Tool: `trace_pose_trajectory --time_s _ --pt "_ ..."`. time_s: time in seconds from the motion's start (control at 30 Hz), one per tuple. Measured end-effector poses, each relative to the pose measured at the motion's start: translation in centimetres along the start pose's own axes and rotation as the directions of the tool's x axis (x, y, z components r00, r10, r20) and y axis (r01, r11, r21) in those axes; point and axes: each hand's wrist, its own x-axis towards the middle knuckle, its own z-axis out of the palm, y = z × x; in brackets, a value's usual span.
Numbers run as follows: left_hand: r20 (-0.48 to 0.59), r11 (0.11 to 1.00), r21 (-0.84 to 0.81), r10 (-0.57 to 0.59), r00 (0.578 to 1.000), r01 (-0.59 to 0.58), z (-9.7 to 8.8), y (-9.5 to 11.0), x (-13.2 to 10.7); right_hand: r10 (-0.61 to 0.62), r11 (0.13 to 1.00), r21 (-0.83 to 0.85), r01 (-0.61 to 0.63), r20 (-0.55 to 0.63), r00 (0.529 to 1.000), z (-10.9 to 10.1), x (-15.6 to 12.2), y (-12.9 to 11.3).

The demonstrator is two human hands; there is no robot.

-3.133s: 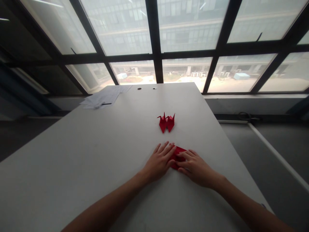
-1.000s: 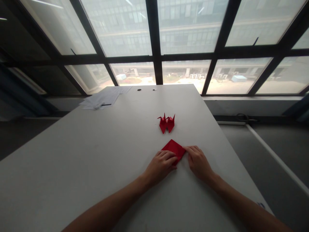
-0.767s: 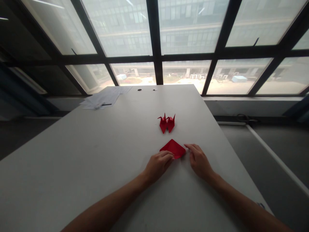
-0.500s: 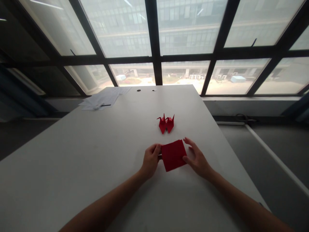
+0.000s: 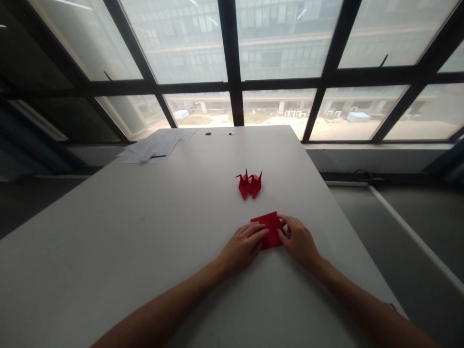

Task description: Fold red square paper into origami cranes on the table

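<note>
A square of red paper (image 5: pixel 272 232) lies on the white table, turned slightly. My left hand (image 5: pixel 243 247) rests over its lower left part, palm down with the fingers stretched across the sheet. At the paper's right edge is my right hand (image 5: pixel 299 241), its curled fingers and thumb gripping that side. The left hand covers one corner of the sheet. Just beyond the paper, two folded red paper cranes (image 5: pixel 244 187) stand side by side, their necks and tails pointing up.
The white table (image 5: pixel 152 217) runs away from me to large dark-framed windows (image 5: pixel 235 84). Loose white sheets (image 5: pixel 154 145) with a dark pen (image 5: pixel 158 156) lie at its far left. Two small round holes sit near the far edge. On the right, the table edge drops to a grey floor.
The red paper has come down flat and shifted a little right. My left hand has moved from pinching its left edge to lying over it. My right hand has closed in on the right edge.
</note>
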Motion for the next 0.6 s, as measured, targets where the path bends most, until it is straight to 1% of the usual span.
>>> trace_pose_trajectory --time_s 0.03,0.07,0.13,0.27,0.4,0.47,0.53,0.6 --pt "0.041 0.999 0.037 0.030 0.999 -0.031 0.17 0.07 -0.08 -0.029 0.998 -0.062 0.028 -0.021 0.999 0.06 -0.07 -0.02" --pt "0.060 0.997 0.062 0.042 0.997 -0.046 0.31 0.11 -0.15 -0.048 0.993 -0.108 0.044 -0.041 0.998 0.11 -0.12 -0.01" --pt "0.065 0.996 0.086 0.035 0.997 -0.040 0.43 0.17 -0.21 -0.054 0.989 -0.140 0.045 -0.061 0.997 0.16 -0.12 0.14" --pt "0.050 0.996 0.094 0.003 0.999 -0.008 0.22 0.34 -0.15 -0.050 0.995 -0.091 0.046 -0.049 0.998 0.12 0.07 0.53" --pt "0.046 0.996 0.093 0.001 0.999 -0.005 0.04 0.53 -0.05 -0.120 0.993 -0.007 0.120 -0.027 0.992 0.19 0.09 0.36" --pt "0.045 0.996 0.091 0.011 0.999 -0.015 0.03 0.58 -0.04 -0.144 0.989 -0.017 0.144 -0.024 0.989 0.30 0.05 0.20" --pt "0.043 0.995 0.094 0.022 0.999 -0.026 0.04 0.61 -0.05 -0.149 0.987 -0.061 0.148 -0.016 0.989 0.40 0.02 0.11" --pt "0.048 0.994 0.101 0.030 0.998 -0.035 0.05 0.64 -0.09 -0.141 0.986 -0.087 0.142 0.017 0.990 0.41 0.02 0.06"
